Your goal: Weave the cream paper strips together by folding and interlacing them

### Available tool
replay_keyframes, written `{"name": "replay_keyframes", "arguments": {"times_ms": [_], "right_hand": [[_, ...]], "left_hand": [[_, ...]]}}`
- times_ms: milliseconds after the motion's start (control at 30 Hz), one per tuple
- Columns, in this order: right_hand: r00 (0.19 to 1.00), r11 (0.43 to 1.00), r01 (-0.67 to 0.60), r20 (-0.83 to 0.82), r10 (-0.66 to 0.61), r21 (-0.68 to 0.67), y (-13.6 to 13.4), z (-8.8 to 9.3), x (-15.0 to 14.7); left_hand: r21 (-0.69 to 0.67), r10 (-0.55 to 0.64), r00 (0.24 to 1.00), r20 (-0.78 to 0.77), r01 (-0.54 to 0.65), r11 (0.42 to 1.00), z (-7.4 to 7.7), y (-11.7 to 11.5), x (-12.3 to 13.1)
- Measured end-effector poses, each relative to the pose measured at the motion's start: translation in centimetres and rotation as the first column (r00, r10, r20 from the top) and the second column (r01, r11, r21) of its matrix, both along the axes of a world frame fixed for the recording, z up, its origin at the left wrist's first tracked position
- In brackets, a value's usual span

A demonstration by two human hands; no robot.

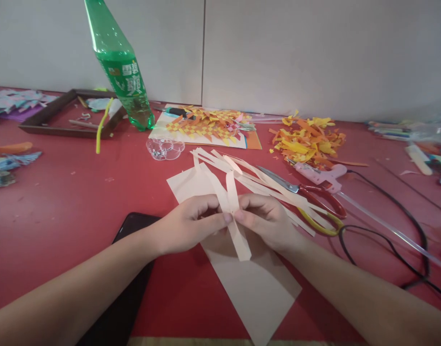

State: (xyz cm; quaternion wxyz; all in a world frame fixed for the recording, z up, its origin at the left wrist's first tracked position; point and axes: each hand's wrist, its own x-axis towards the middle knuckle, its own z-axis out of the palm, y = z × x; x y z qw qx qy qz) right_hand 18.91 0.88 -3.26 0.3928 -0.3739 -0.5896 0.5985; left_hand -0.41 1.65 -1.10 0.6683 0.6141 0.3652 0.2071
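Between my two hands are pale cream paper strips [238,238], crossing or folded where my thumbs meet. My left hand [195,222] pinches them from the left, thumb on top. From the right, my right hand [264,218] pinches the same spot, its thumb tip close to the left one. The strips' upper ends fan apart above my fingers, and the lower end points toward me. Whether they are joined at the crossing, I cannot tell. Under my hands lies a cream paper sheet [249,283], flat on the red table [133,182].
Loose cream strips [249,178] lie beyond my hands, with red-and-yellow-handled scissors [323,202] on them. A pink glue gun [323,175] trails a black cord [418,230]. At the back stand a green bottle [122,72], a dark frame [43,113] and orange-yellow paper scraps [308,139]. A black phone [133,269] lies beneath my left forearm.
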Motion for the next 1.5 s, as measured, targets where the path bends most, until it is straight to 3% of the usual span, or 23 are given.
{"name": "replay_keyframes", "arguments": {"times_ms": [633,867,967,1133,1500], "right_hand": [[0.997,0.995,0.067,-0.043,-0.064,0.072,0.22,-0.46,-0.10],[0.995,0.990,0.104,-0.019,-0.102,0.093,0.27,-0.24,-0.10],[0.997,0.996,0.079,-0.030,-0.077,0.042,0.19,-0.14,-0.01],[0.997,1.000,0.007,-0.071,-0.008,-0.008,0.11,-0.23,0.03],[0.993,0.996,0.092,-0.074,-0.091,0.008,0.30,-0.58,0.06]], "left_hand": [[-0.056,0.087,0.990,0.115,-0.081,0.995,-0.02,0.02,0.24],[-0.018,0.045,0.999,-0.001,-0.045,0.999,0.03,-0.14,0.04],[-0.006,0.020,0.999,-0.042,-0.020,1.000,0.00,-0.17,0.07],[0.004,0.035,0.999,-0.013,-0.035,0.999,0.02,-0.13,0.07],[0.008,0.077,0.997,0.025,-0.077,0.997,-0.16,-0.09,-0.11]]}}
